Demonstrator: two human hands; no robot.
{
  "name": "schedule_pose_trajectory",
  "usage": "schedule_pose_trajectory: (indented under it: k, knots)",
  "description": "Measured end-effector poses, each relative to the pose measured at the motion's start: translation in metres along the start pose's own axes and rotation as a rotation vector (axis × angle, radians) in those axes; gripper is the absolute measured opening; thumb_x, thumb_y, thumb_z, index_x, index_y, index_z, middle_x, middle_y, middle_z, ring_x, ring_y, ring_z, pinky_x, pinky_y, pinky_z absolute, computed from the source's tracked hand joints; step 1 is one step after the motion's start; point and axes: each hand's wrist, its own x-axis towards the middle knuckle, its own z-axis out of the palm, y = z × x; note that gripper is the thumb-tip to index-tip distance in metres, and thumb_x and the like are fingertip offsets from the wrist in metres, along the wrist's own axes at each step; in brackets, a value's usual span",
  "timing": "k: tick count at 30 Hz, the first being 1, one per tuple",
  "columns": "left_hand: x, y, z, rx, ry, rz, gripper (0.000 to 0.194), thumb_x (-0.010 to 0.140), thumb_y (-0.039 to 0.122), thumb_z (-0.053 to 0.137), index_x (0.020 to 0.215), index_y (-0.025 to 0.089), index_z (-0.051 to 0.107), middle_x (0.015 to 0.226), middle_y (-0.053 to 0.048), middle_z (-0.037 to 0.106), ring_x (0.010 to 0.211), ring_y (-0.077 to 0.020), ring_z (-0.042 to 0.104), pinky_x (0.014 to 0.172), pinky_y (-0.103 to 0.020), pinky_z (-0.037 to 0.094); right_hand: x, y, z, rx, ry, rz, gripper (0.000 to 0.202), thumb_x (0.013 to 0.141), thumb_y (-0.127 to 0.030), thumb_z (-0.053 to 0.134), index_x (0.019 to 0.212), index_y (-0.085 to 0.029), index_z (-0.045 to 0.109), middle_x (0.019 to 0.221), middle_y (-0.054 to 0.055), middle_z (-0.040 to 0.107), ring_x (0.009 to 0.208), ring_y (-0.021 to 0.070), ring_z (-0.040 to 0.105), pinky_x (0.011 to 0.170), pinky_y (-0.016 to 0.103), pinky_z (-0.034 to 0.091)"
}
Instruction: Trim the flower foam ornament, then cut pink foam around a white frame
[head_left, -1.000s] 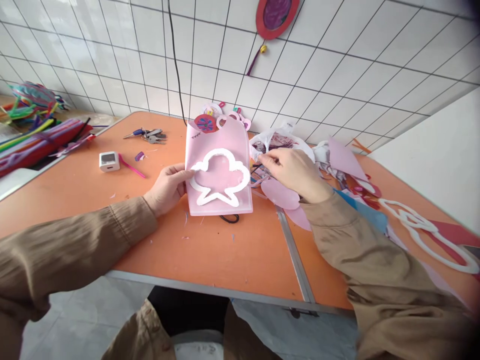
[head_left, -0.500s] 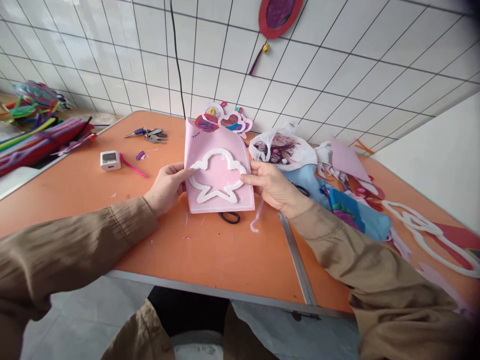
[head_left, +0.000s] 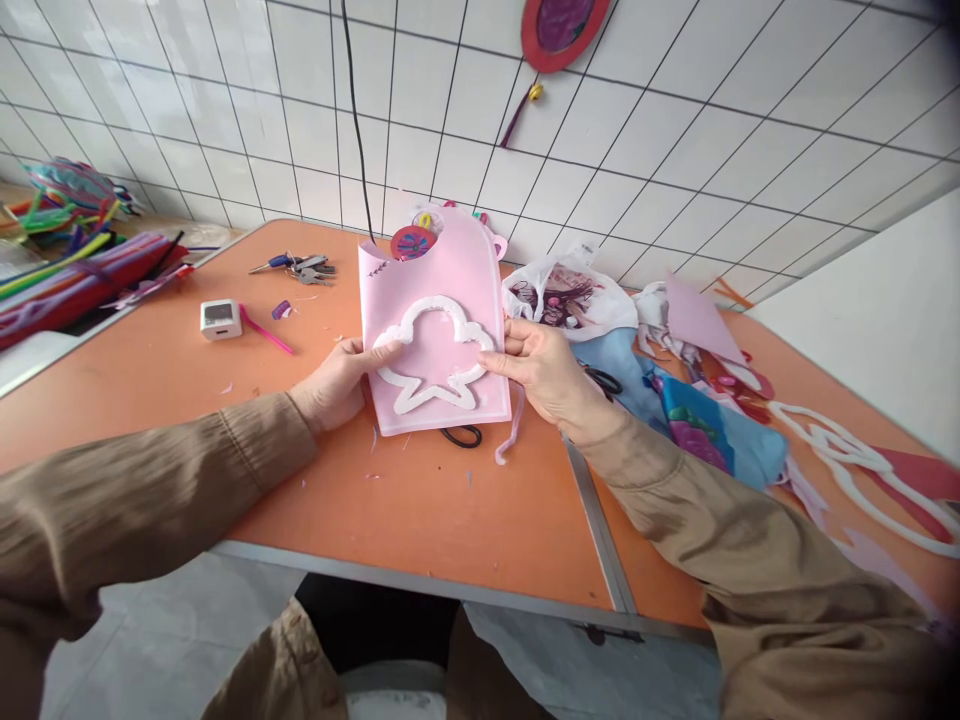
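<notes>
Between my two hands a pink foam sheet (head_left: 427, 275) is held up off the orange table, tilted toward me. A white cloud-shaped outline (head_left: 433, 303) with pointed ends at the bottom lies flat against its lower part. My left hand (head_left: 339, 385) is closed on the left edge, its thumb pressing the outline onto the sheet. On the opposite edge my right hand (head_left: 541, 372) pinches sheet and outline the same way, fingers behind. A black loop, perhaps a scissors handle (head_left: 463, 436), shows under the sheet's lower edge.
Left on the orange table (head_left: 420, 530) are keys (head_left: 307, 268), a small white device (head_left: 220, 320) and a pink strip (head_left: 266, 330). A white plastic bag (head_left: 600, 305), blue fabric (head_left: 750, 440) and white foam loops (head_left: 847, 470) crowd the right. Pipe cleaners (head_left: 90, 275) lie far left.
The sheet's upper part has opened out and risen, now covering most of the heart-shaped pieces behind it. My left thumb reaches farther onto the outline.
</notes>
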Motion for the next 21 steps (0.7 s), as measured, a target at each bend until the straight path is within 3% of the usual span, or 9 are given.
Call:
schedule_pose_trajectory:
  k: [6,13,21]
  knots:
    - [-0.0005,0.0015,0.0035,0.023,0.04,0.028,0.029,0.066,0.033,0.091,0.084,0.012,0.08,0.095,-0.015,0.081,0.084,-0.0285,0.076,0.084,-0.04,0.061,-0.0018,0.0016,0.0002,-0.046,0.018,-0.03,0.023,0.064,-0.03,0.084,0.076,-0.02,0.067,0.072,-0.001,0.073,0.068,0.0176,0.068,0.068,0.032,0.055]
    - [0.0005,0.0039,0.0012,0.006,-0.05,-0.014,0.045,0.067,0.044,0.089,0.097,0.012,0.081,0.112,-0.017,0.079,0.115,-0.0391,0.069,0.093,-0.044,0.06,-0.0048,-0.0026,0.0029,0.007,0.021,-0.013,0.022,0.062,-0.027,0.085,0.077,-0.021,0.071,0.078,0.0,0.076,0.072,0.0189,0.07,0.07,0.033,0.057]
    - [0.0034,0.0021,-0.0007,0.019,0.013,-0.009,0.033,0.075,0.038,0.085,0.096,0.014,0.079,0.104,-0.014,0.08,0.106,-0.035,0.073,0.094,-0.045,0.06,-0.0057,-0.0052,0.0039,0.016,0.039,-0.002,0.029,0.058,-0.035,0.09,0.08,-0.024,0.074,0.078,0.0,0.077,0.074,0.0215,0.071,0.074,0.038,0.06]
